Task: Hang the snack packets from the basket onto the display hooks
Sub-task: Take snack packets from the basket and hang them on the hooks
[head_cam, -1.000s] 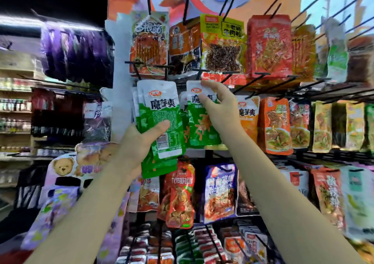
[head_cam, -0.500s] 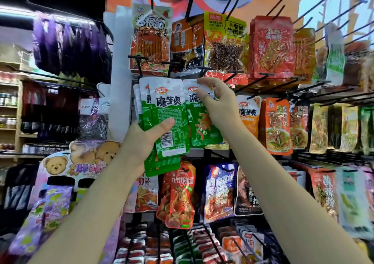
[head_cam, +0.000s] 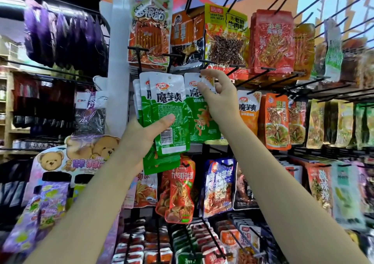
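My left hand (head_cam: 141, 134) grips a fanned stack of green-and-white packets (head_cam: 162, 111), long axis upright and punched ends up, thumb pressed across the front one. My right hand (head_cam: 218, 99) pinches the white top of a single green packet (head_cam: 199, 122) just right of the stack, upright too, its hole raised near the tip of a black display hook (head_cam: 204, 62). Red and yellow packets (head_cam: 226, 38) hang directly above it, an orange packet (head_cam: 248, 109) beside my wrist.
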The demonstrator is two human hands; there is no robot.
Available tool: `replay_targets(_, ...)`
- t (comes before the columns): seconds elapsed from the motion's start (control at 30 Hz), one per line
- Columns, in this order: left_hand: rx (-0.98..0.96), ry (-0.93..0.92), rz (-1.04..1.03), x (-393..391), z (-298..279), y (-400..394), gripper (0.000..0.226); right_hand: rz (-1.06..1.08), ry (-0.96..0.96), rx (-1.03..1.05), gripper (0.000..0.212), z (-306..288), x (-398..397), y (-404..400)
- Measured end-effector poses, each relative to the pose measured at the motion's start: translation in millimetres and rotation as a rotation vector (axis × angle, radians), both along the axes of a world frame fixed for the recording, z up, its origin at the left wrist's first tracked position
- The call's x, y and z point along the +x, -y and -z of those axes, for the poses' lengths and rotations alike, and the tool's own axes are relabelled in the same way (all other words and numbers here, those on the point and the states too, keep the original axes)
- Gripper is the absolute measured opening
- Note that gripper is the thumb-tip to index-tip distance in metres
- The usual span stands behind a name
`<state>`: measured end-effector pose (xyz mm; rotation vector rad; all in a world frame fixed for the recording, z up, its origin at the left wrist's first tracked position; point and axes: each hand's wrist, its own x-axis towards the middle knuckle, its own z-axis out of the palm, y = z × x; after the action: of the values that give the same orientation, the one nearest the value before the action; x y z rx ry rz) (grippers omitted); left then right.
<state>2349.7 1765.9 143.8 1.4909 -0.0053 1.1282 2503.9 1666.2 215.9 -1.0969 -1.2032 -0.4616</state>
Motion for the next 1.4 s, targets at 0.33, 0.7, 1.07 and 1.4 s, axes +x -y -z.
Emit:
replay_targets(0.33,0.004,-0.027,0.01,0,-1,3,0.05,0.06,-0.029,0.022,0.028,-2,10,3)
replay_targets(0.7,0.061,-0.048,0.053,-1,0,3,0.053,0.354,0.008,0.0,0.016,10,8,3)
replay_targets(1.07,0.02,-0.085,-0.046,0,-3,4,0.049,-0.076,-0.039,-0.222,0.006,35,-24,29)
replay_targets(1.4,-0.052,0.006,-0.023,2,-3,13,0.05,0.027,0.164,-0.019,0.023,30,-37,16)
